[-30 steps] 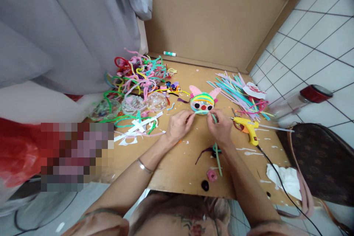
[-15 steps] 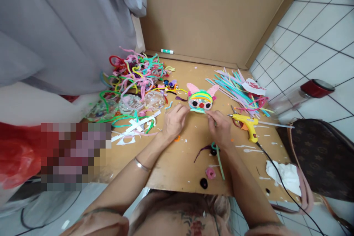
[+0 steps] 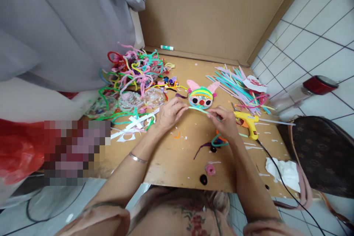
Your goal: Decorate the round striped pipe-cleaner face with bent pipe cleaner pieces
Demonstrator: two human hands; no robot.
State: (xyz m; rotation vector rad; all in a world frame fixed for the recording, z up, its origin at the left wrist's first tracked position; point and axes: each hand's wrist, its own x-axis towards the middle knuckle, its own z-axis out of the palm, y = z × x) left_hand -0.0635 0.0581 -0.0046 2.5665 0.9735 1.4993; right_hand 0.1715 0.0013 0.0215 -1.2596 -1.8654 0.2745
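A pale green pipe cleaner (image 3: 197,109) is stretched between my two hands, slightly bowed. My left hand (image 3: 172,113) pinches its left part with thumb and fingertips. Closed on its right part is my right hand (image 3: 225,121); a pale green end pokes out beyond that hand, towards the glue gun. Just behind the strand lies an animal face (image 3: 201,97) with pink ears, yellow and green bands, black eyes and a red nose. The pipe cleaner overlaps its lower edge in view; whether they touch I cannot tell.
A tangled pile of pipe cleaners (image 3: 141,66) lies left, straight ones (image 3: 232,84) at back right. The yellow glue gun (image 3: 250,121), with its black cord, is right of my right hand. A pink ring (image 3: 210,169) and black pompom (image 3: 203,179) lie near the front edge.
My hands have moved slightly apart, drawing the pipe cleaner longer between them. Its loose end, which hung towards me below my right hand, now points right.
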